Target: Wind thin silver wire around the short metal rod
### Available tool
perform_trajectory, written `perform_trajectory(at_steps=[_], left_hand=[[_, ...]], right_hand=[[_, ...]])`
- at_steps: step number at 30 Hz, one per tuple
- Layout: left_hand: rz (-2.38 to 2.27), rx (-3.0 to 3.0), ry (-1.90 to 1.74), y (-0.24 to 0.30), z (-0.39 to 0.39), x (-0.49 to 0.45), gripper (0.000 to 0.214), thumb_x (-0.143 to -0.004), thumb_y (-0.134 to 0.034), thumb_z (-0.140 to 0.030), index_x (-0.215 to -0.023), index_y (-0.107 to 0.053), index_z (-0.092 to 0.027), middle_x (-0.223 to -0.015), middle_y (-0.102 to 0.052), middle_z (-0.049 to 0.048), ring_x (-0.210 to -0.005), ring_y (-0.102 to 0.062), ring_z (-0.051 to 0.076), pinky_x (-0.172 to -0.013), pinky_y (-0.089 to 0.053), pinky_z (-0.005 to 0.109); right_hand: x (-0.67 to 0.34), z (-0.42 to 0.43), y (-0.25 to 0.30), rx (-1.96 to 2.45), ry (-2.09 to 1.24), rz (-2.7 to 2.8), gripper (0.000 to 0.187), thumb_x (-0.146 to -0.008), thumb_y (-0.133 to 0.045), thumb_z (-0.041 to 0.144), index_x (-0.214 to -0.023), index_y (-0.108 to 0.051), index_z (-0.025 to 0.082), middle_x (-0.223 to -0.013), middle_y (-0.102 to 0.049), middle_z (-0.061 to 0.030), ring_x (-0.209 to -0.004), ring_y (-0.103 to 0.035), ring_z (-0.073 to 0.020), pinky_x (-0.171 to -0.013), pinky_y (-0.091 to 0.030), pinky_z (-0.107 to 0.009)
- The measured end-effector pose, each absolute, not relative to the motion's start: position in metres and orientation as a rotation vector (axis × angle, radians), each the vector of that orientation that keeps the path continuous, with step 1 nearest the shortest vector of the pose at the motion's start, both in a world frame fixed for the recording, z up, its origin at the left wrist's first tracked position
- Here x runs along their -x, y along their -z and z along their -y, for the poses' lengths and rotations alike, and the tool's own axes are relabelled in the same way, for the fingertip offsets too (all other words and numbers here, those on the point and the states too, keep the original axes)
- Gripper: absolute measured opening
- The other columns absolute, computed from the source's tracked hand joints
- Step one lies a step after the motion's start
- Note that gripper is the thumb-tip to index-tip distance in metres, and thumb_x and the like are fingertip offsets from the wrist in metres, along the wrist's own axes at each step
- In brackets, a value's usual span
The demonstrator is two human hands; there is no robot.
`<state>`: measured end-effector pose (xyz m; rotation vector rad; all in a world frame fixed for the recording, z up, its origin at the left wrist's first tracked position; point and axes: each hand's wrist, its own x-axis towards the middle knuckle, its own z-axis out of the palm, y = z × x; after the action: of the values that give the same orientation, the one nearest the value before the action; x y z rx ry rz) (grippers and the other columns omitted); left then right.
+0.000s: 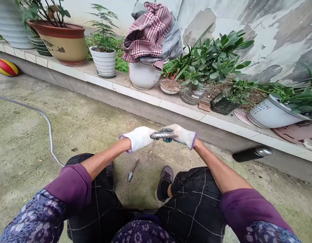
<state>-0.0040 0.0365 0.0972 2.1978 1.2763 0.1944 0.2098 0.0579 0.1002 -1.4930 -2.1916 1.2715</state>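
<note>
In front of my knees, both gloved hands meet at a short grey rod wound with shiny wire, held roughly level. My left hand, in a white knit glove with a purple cuff, is closed on the rod's left end. Around its right part, the fingers of my right hand are wrapped; that glove has dark green patches on the finger side. A similar thin rod with a wire-wound end lies on the concrete between my shoes, apart from both hands.
A tiled ledge crosses the view, bearing several potted plants and a pot with checked cloth on top. A black bottle lies by its base at right. At left are a grey hose and a ball.
</note>
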Motion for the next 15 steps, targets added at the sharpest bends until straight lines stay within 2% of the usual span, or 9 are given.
perform_trajectory(at_steps=[4,8,11,15], left_hand=[[-1.319,-1.707,-0.592,-0.108,-0.044,0.01,0.025,-0.083,-0.06,-0.019,-0.104,-0.074,-0.015,-0.062,-0.058,-0.0025,-0.047,-0.047,0.009,-0.044,-0.039,0.019],[-1.363,-1.582,-0.747,-0.105,-0.061,0.006,0.033,-0.088,-0.054,-0.02,-0.116,-0.072,-0.016,-0.067,-0.06,-0.0009,-0.049,-0.051,0.01,-0.045,-0.042,0.02],[-1.529,-1.991,-0.487,-0.095,-0.07,0.001,0.03,-0.091,-0.053,-0.017,-0.112,-0.074,-0.017,-0.078,-0.07,0.0059,-0.064,-0.065,0.016,-0.059,-0.05,0.025],[-1.502,-2.504,0.053,-0.08,-0.062,-0.006,0.031,-0.091,-0.05,-0.012,-0.107,-0.077,-0.017,-0.09,-0.075,0.0162,-0.086,-0.074,0.03,-0.076,-0.054,0.037]], right_hand=[[-0.191,-0.044,-0.106,1.437,-1.429,1.987,0.014,-0.079,-0.057,0.021,-0.084,-0.069,0.015,-0.07,-0.068,-0.0027,-0.057,-0.061,-0.013,-0.053,-0.05,-0.023],[-0.167,-0.028,-0.123,1.505,-1.337,2.046,0.015,-0.081,-0.053,0.016,-0.086,-0.067,0.016,-0.065,-0.062,0.0003,-0.052,-0.056,-0.0113,-0.047,-0.045,-0.021],[-0.168,-0.025,-0.133,1.579,-1.178,2.146,0.018,-0.085,-0.052,0.019,-0.089,-0.07,0.017,-0.062,-0.056,0.0025,-0.051,-0.049,-0.0102,-0.047,-0.039,-0.022],[-0.198,-0.037,-0.13,1.594,-0.77,2.305,0.018,-0.084,-0.056,0.025,-0.074,-0.07,0.017,-0.062,-0.056,0.0025,-0.06,-0.048,-0.011,-0.056,-0.036,-0.023]])
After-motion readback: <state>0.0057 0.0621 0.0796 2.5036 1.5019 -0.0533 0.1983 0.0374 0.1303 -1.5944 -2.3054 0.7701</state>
